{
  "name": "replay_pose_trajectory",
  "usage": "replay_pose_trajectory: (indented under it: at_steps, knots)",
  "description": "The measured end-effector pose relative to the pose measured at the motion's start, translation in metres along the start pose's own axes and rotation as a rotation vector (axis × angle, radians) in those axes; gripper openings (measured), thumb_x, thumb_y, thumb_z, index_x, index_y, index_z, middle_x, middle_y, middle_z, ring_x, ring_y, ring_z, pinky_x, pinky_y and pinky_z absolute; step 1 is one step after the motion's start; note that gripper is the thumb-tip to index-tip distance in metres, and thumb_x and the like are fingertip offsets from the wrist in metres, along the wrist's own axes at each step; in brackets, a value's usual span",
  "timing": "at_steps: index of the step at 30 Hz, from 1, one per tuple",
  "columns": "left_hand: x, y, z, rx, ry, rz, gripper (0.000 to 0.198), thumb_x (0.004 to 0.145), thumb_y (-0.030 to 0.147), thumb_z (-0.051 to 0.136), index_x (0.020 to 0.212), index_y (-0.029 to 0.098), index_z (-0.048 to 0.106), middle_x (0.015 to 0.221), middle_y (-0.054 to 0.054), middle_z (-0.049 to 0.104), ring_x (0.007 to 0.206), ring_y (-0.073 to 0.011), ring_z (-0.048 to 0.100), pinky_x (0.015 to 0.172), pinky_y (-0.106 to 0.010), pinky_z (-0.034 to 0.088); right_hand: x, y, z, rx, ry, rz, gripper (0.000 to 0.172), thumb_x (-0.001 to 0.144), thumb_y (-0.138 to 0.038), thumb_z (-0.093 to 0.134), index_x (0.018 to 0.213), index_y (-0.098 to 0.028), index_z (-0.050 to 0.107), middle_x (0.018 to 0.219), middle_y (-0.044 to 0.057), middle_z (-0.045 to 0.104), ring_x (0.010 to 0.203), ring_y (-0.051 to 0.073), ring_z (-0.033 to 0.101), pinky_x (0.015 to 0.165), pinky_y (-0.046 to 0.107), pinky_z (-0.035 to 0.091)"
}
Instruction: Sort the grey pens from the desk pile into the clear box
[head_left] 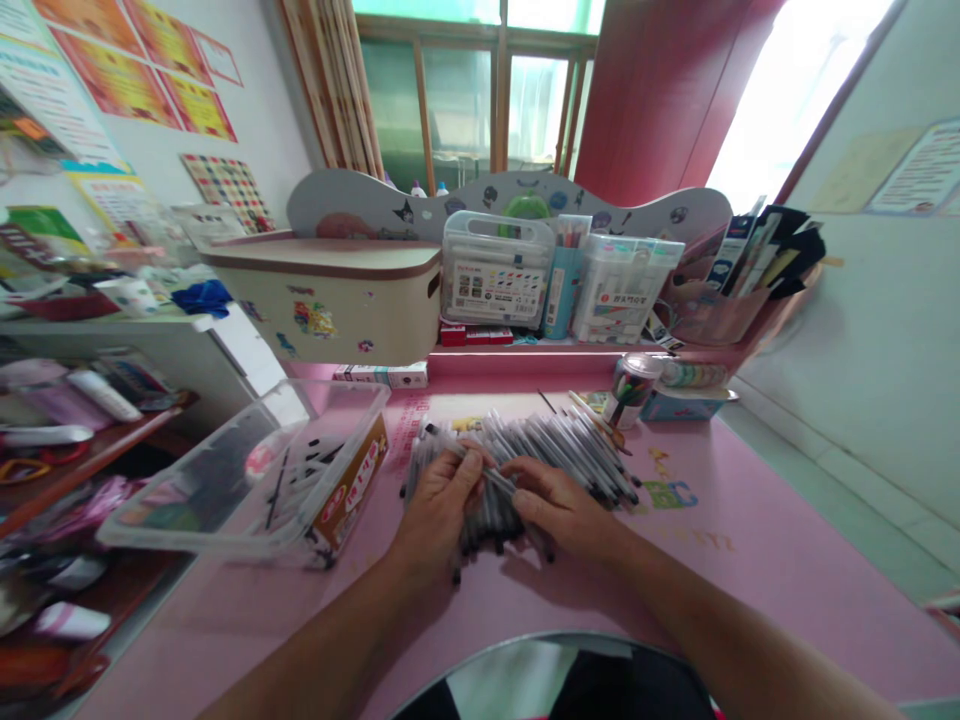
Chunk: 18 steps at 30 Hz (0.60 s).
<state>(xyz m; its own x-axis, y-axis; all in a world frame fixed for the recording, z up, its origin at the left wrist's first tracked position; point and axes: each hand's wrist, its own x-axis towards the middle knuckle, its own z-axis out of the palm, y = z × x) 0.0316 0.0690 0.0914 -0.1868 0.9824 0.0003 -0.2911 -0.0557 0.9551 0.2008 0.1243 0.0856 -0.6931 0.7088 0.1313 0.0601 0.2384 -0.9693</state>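
Observation:
A big heap of grey-white pens with black caps (547, 445) lies on the pink desk (750, 560). My left hand (441, 505) rests on the heap's near left part, fingers curled round one pen whose barrel runs toward the right. My right hand (559, 510) lies beside it on the heap, fingertips pinching the same pen's other end. Both forearms reach in from the bottom edge.
A clear plastic bin (255, 480) with a few pens in it stands tilted at the desk's left edge. A cream storage box (337, 295), clear marker cases (496, 270), a small cup of pens (631, 388) and a holder (720, 300) line the back. Cluttered shelves stand left.

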Motion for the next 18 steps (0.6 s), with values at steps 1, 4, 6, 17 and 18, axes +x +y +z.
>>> replay_pose_trajectory:
  at_steps: [1, 4, 6, 17, 18]
  knots:
    - [0.001, 0.002, 0.0, -0.053, -0.012, -0.019, 0.034, 0.083, 0.05, 0.065, 0.077, 0.017, 0.06, 0.058, 0.005, 0.044, 0.05, -0.007, 0.036, 0.046, -0.017, 0.03, 0.0, 0.002, -0.002, -0.001, 0.034, 0.004, 0.033, 0.09, -0.043, 0.057, 0.112, -0.019, 0.064, 0.077, 0.0, 0.056, 0.064, 0.013, 0.05, 0.059, 0.024, 0.04]
    - [0.001, 0.005, -0.002, -0.141, -0.155, -0.144, 0.039, 0.083, 0.053, 0.063, 0.071, 0.016, 0.06, 0.065, 0.0, 0.053, 0.051, -0.0083, 0.043, 0.045, -0.019, 0.033, 0.001, 0.006, -0.006, 0.043, 0.139, -0.021, 0.038, 0.094, -0.048, 0.05, 0.117, -0.019, 0.06, 0.075, -0.001, 0.053, 0.056, 0.01, 0.042, 0.05, 0.022, 0.033]
    - [-0.001, 0.005, -0.004, -0.137, -0.303, -0.259, 0.04, 0.082, 0.055, 0.062, 0.073, 0.015, 0.063, 0.06, 0.0, 0.054, 0.048, -0.0087, 0.043, 0.042, -0.019, 0.031, 0.003, 0.006, -0.007, 0.137, 0.165, -0.01, 0.04, 0.095, -0.051, 0.047, 0.116, -0.019, 0.058, 0.073, -0.002, 0.051, 0.051, 0.009, 0.035, 0.046, 0.022, 0.027]
    - [0.001, 0.006, -0.015, -0.113, -0.576, -0.496, 0.038, 0.08, 0.048, 0.07, 0.097, 0.014, 0.065, 0.045, 0.008, 0.043, 0.033, -0.0037, 0.025, 0.035, -0.017, 0.015, 0.004, 0.005, -0.012, 0.178, 0.06, 0.119, 0.051, 0.09, -0.06, 0.05, 0.06, -0.019, 0.046, 0.052, -0.006, 0.036, 0.045, 0.008, 0.028, 0.042, 0.023, 0.019]
    - [0.001, 0.006, -0.015, -0.109, -0.586, -0.504, 0.038, 0.08, 0.048, 0.07, 0.096, 0.014, 0.065, 0.044, 0.008, 0.042, 0.033, -0.0035, 0.025, 0.035, -0.017, 0.015, 0.004, 0.006, -0.012, 0.184, 0.054, 0.129, 0.051, 0.09, -0.06, 0.05, 0.06, -0.019, 0.046, 0.051, -0.006, 0.035, 0.044, 0.008, 0.028, 0.041, 0.023, 0.018]
